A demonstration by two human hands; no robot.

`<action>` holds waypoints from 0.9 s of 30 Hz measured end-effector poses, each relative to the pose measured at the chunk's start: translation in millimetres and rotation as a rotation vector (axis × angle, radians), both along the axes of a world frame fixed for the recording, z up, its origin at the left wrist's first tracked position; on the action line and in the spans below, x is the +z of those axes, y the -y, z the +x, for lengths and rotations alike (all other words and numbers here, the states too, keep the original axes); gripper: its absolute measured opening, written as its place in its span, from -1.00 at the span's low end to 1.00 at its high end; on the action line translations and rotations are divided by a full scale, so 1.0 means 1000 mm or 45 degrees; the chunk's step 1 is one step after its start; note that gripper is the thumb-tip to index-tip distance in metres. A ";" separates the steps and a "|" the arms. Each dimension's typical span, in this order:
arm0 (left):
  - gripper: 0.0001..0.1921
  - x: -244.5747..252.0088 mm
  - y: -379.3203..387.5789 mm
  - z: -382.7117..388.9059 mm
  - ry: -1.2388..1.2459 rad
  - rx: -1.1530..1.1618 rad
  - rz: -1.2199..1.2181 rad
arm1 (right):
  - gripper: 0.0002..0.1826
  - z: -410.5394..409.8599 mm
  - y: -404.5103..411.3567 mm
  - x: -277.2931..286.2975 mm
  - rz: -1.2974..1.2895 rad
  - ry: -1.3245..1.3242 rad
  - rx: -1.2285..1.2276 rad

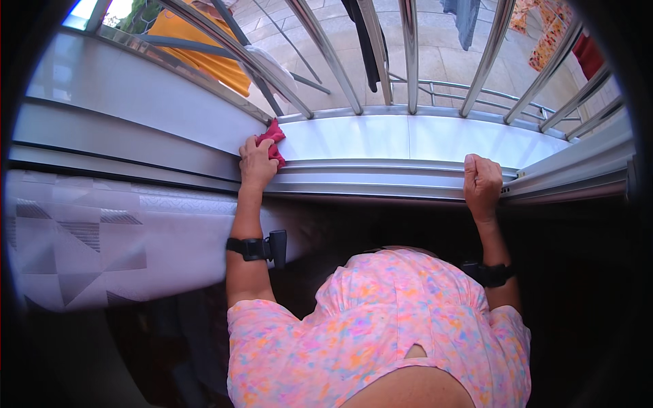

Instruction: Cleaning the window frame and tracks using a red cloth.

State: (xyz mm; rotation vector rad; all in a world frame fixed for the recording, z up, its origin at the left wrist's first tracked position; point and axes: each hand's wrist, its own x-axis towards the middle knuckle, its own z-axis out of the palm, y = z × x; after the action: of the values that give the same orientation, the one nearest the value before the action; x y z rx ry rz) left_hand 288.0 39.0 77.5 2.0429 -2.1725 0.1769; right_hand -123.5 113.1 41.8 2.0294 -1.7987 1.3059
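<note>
A crumpled red cloth (273, 140) is in my left hand (258, 163), pressed into the left corner where the sill meets the side frame. Under that hand runs the metal track of a sliding window (357, 179), with several parallel ridges. At the track's right end, my right hand (482, 181) is curled into a fist and rests on it, beside the window sash (571, 158). No object shows in the right hand; its palm is hidden. Beyond the track lies a white tiled sill (347, 137).
Metal bars (412, 61) rise along the sill's outer edge. Outside, a yellow cloth (199, 48) and other laundry hang above paving (326, 20). A patterned pale curtain (102, 234) hangs at the left, below the side frame (127, 158). The area below the track is dark.
</note>
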 end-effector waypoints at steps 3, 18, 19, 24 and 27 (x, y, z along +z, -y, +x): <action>-0.58 -0.003 0.007 0.001 0.113 0.147 0.082 | -0.84 0.001 -0.001 0.001 0.009 0.004 -0.003; -0.60 -0.019 0.089 0.007 0.173 0.527 0.811 | -0.89 0.002 -0.001 0.003 0.029 0.019 -0.025; -0.59 -0.019 0.089 0.008 0.206 0.520 0.843 | -0.89 0.002 -0.002 0.004 0.031 0.021 -0.033; -0.60 0.022 0.071 -0.029 0.390 0.510 0.877 | -0.91 0.001 -0.002 0.005 0.066 0.029 -0.016; -0.60 0.029 0.068 -0.029 0.454 0.510 0.982 | -0.91 0.001 -0.002 0.004 0.090 0.025 -0.012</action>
State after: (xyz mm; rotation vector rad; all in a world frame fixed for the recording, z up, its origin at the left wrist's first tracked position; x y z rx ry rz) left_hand 259.1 -29.2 106.3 3.0705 -2.2032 -0.3389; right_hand -122.2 114.9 46.0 2.0480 -1.8861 1.2820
